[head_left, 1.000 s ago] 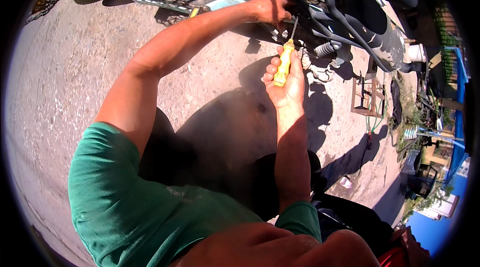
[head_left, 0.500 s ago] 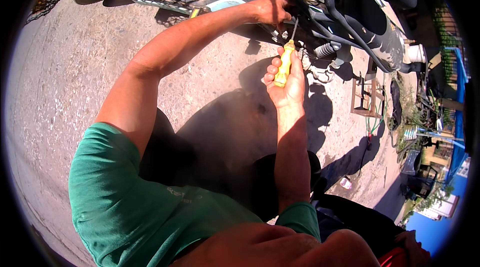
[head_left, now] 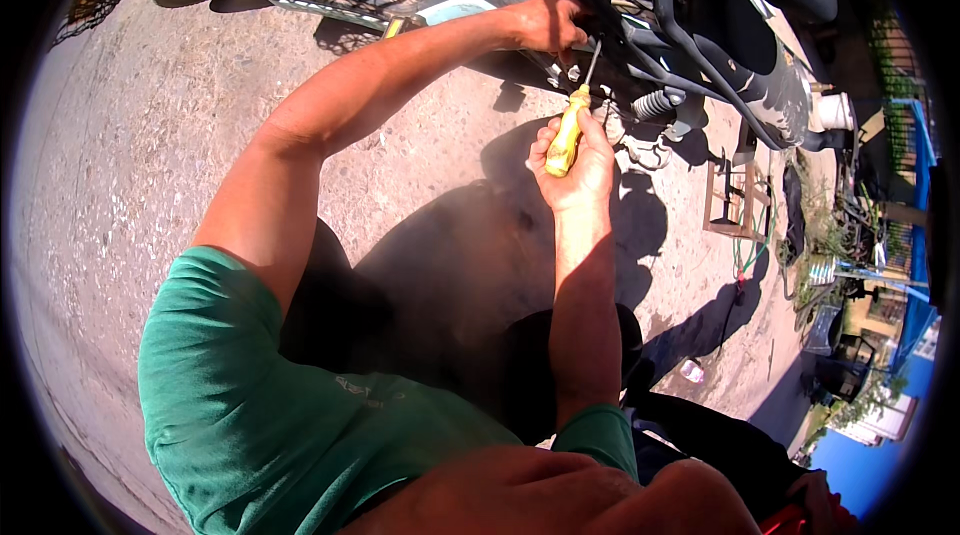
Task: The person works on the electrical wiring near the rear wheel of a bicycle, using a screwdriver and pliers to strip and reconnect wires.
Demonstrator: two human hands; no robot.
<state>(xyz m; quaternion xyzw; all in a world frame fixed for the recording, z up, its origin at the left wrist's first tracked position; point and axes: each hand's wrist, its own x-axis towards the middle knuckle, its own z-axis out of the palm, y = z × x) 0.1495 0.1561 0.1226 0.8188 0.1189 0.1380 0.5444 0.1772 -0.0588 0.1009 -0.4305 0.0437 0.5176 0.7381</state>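
right hand (head_left: pixel 578 163) clenched around yellow screwdriver (head_left: pixel 566 130); left hand (head_left: pixel 548 23) grips motorcycle frame (head_left: pixel 640 30).

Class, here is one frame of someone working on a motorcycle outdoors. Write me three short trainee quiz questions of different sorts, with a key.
1. True or false: the right hand grips a yellow-handled screwdriver.
2. Where is the left hand? A) flat on the ground B) up against the motorcycle C) on the wooden crate
3. Fill in: the screwdriver's metal shaft points ___ toward the motorcycle.

Key: 1 true; 2 B; 3 up
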